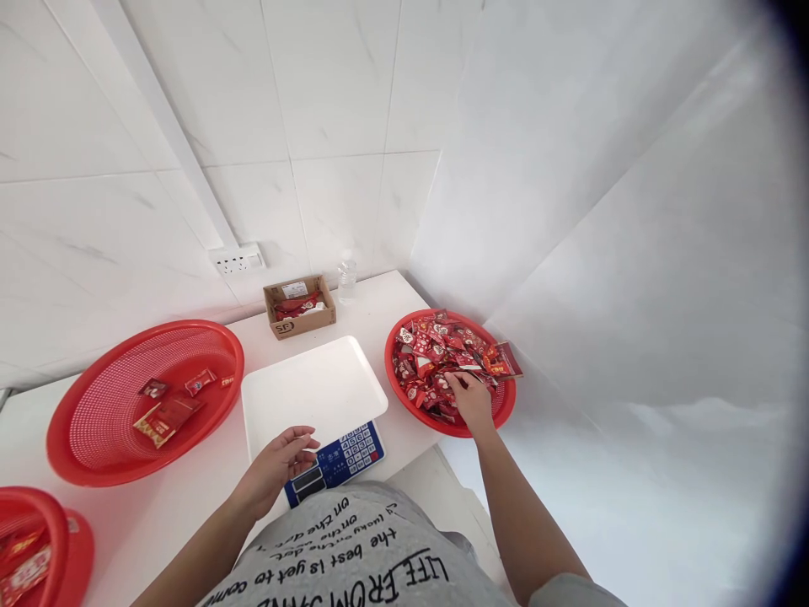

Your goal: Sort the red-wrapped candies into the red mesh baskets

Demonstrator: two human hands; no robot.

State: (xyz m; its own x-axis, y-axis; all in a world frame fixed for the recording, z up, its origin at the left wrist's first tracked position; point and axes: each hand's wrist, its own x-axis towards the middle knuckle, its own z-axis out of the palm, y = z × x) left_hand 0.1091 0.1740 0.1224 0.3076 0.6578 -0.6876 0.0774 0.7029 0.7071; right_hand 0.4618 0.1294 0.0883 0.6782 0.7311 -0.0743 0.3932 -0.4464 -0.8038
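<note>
Bin 1 [60, 516]: red, bottom L edge, partly out of view; contains red pkts [29, 577].

Bin 2 [94, 421]: lg., red, mesh-walled, on white table [136, 516]. Contents incl. one dark sm. pkt [153, 388], one bright sm. pkt [200, 382] and one lg. pkt [168, 419] w/ tan end.

Socket [237, 260]: white, on tiled wall behind table, at lower end of trunking [170, 118].

L hand [278, 468]: over near L part of scale [307, 379]. Fingers apart, slightly bent; nothing seen in grip. Contact w/ scale: cannot tell.

Carton [308, 323]: open-topped, behind scale; contains red pouches [296, 305].

Scale: white pan, blue keypad [361, 448] on near side, next to grey shirt [354, 539].

Bottle [347, 278]: clear, upright, just R of carton.

Bin 3 [442, 427]: red, R of scale, at R end of table. Holds pkt pile [436, 346], mostly red wrappers.

R hand [471, 400]: inside bin 3, fingers bent down at top of pkt pile. Cannot tell if fingertips are clamped on a pkt.

Wide pkt [506, 361]: R side of bin 3, projecting past rim.
</note>
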